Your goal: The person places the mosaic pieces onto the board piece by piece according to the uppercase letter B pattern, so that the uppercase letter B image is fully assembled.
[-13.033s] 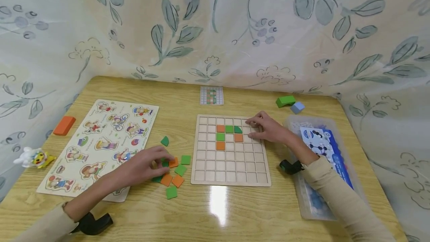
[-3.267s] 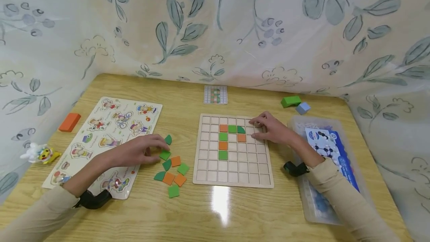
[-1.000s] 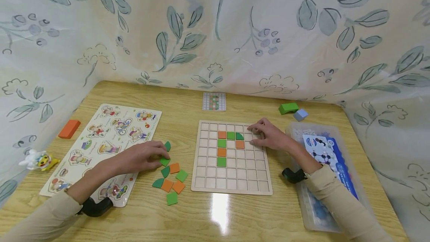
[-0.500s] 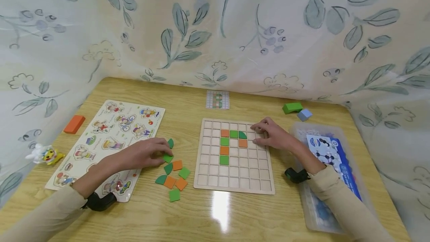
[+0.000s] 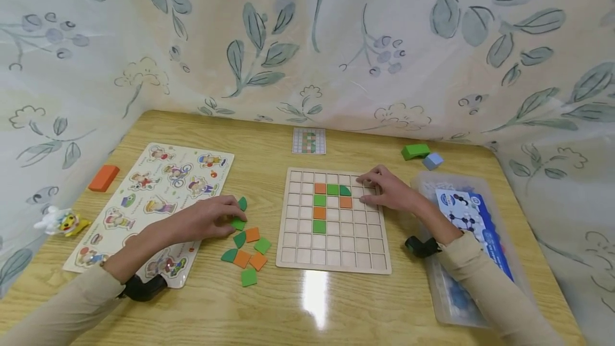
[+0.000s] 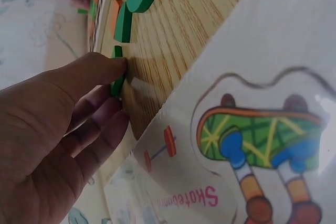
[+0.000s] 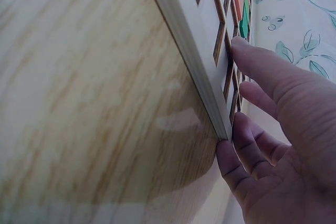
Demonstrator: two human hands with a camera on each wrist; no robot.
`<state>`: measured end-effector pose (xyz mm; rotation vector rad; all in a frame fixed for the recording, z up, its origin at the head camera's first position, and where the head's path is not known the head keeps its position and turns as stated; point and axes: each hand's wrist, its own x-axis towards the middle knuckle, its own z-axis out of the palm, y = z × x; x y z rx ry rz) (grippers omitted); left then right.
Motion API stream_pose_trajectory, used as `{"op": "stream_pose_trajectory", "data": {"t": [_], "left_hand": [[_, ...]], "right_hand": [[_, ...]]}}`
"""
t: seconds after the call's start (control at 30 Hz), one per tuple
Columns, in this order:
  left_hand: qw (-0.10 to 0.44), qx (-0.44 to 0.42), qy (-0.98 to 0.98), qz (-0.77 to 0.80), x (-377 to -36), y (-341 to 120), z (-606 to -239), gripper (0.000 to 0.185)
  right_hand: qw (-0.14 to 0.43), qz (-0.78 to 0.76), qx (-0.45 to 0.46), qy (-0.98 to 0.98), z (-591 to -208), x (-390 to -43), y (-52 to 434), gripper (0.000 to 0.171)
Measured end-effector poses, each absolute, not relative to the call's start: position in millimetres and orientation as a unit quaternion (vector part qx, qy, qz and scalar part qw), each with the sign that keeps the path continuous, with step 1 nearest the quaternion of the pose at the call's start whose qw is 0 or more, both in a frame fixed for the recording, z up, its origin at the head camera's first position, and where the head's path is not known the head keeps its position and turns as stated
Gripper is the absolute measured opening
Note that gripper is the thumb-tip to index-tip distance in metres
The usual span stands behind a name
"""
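At the upper left of the loose tiles, my left hand pinches a green square tile between thumb and fingertips. The left wrist view shows this tile edge-on at the thumb tip, close to the tabletop. My right hand rests on the right side of a wooden grid board. In the right wrist view its thumb lies over the grid and one fingertip touches the board's corner. Orange and green squares and one dark green quarter-circle tile sit in the board's cells.
Between the hands lie several loose tiles, among them an orange square. A printed pattern card lies behind the board. A picture puzzle is at left; a clear plastic box and two blocks are at right.
Since the oldest frame, a green square has been added below the lower orange tile on the board. My left hand has moved to another green square and closed its fingers on it. The right hand stays.
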<state>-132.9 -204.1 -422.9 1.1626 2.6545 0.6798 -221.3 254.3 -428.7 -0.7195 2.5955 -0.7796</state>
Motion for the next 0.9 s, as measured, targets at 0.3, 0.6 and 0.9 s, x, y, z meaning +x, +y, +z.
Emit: {"op": "stream_pose_trajectory", "data": {"t": [0.3,0.6,0.9], "left_hand": [[0.08,0.39,0.888,0.231,-133.5,-203.8,-424.5,0.023],[0.058,0.393,0.89,0.222,-136.7,-202.5,-424.4,0.023],[0.063,0.342,0.909,0.228,-130.6,-185.6,-414.6,0.034]], "right_hand": [[0.174,-0.274,-0.246,0.913,-428.9,-221.4,254.4,0.052],[0.177,-0.27,-0.238,0.916,-425.6,-222.7,255.1,0.052],[0.181,-0.268,-0.236,0.917,-426.8,-222.9,252.7,0.052]]}}
